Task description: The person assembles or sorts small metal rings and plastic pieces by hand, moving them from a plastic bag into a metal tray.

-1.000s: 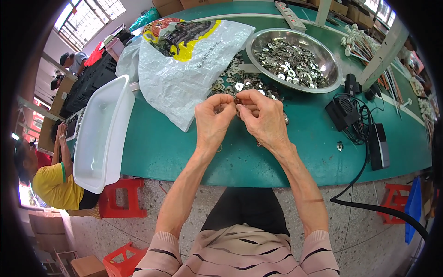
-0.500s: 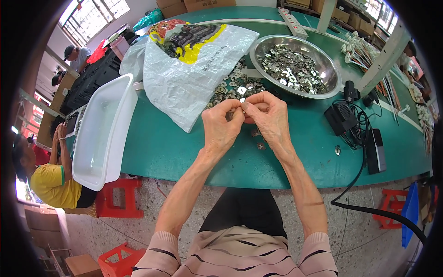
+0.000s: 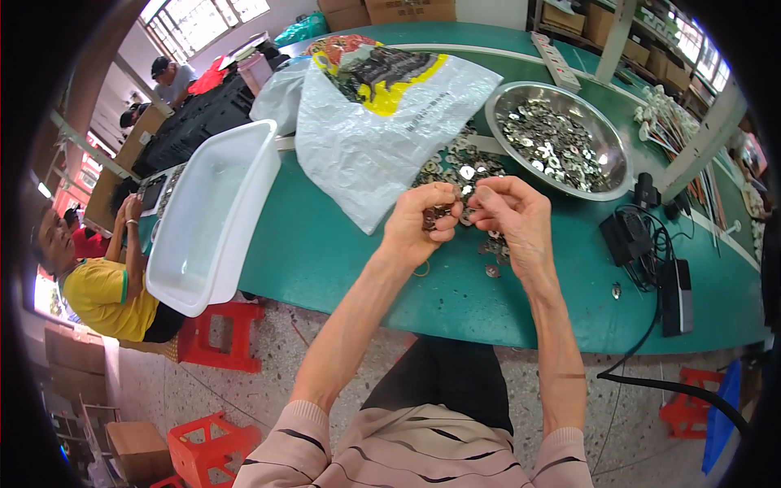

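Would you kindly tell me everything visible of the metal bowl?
The bowl is round and shiny, apparently metal, with a turned-out rim. It sits upright on the green table, right of the bag, and holds many small silvery parts. Its right inner wall is bare. The right hand is near it but not holding it.

Here's the left hand (image 3: 408,225), curled around small metal pieces (image 3: 437,215); the right hand (image 3: 522,221) hovers just beside it, fingertips bunched, over the green table (image 3: 333,272). Beyond, a white bag (image 3: 366,146) lies left of a heaped steel bowl (image 3: 612,154).
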### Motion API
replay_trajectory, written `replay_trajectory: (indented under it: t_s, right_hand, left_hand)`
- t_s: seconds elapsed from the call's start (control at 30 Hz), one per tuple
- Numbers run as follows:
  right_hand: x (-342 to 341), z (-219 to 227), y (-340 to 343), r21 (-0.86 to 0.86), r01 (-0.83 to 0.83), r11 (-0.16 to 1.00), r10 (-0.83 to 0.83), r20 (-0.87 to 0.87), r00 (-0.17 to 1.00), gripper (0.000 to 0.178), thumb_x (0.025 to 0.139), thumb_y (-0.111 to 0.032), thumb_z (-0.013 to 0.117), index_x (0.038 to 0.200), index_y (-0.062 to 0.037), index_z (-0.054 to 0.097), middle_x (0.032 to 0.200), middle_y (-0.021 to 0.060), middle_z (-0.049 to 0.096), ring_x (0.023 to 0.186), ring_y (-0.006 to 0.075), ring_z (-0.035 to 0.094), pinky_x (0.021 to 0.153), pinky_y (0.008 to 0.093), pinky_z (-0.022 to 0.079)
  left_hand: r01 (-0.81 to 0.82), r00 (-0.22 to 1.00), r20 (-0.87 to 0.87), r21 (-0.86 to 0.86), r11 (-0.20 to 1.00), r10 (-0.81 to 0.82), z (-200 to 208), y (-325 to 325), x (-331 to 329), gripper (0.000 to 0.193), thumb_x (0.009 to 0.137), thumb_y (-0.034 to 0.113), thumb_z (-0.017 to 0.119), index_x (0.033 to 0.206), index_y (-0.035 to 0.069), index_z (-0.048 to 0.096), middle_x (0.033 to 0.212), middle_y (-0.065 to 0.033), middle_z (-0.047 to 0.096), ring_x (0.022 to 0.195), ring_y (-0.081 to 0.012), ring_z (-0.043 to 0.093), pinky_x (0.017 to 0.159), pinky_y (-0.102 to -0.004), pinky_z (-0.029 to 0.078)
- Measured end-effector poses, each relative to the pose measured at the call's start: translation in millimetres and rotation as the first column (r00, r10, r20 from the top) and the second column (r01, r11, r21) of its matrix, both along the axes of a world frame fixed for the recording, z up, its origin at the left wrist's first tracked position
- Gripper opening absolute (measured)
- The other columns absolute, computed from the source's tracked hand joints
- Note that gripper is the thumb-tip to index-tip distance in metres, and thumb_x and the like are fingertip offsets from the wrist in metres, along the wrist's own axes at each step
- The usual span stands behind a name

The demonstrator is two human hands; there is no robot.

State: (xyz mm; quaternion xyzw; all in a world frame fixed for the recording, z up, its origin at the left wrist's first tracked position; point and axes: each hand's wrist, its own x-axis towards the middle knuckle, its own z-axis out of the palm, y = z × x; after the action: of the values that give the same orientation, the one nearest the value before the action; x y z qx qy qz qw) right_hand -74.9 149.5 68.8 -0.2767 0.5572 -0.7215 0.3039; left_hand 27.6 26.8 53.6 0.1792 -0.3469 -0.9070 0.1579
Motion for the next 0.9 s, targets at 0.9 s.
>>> replay_trajectory:
  t_s: [0.9]
  right_hand:
    - [12, 0, -6, -0.123, 0.204, 0.971, -0.236, -0.607, 0.759, 0.012, 0.072, -0.003, 0.064, 0.084, -0.0031, 0.066, 0.083, 0.0069, 0.063, 0.074, 0.0197, 0.059, 0.058, 0.0280, 0.049]
  left_hand:
    - [-0.061, 0.998, 0.042, 0.247, 0.967, 0.052, -9, -11, -2, 0.025, 0.089, 0.030, 0.054, 0.086, 0.005, 0.054, 0.074, -0.0051, 0.052, 0.055, -0.0103, 0.046, 0.041, -0.0185, 0.035]
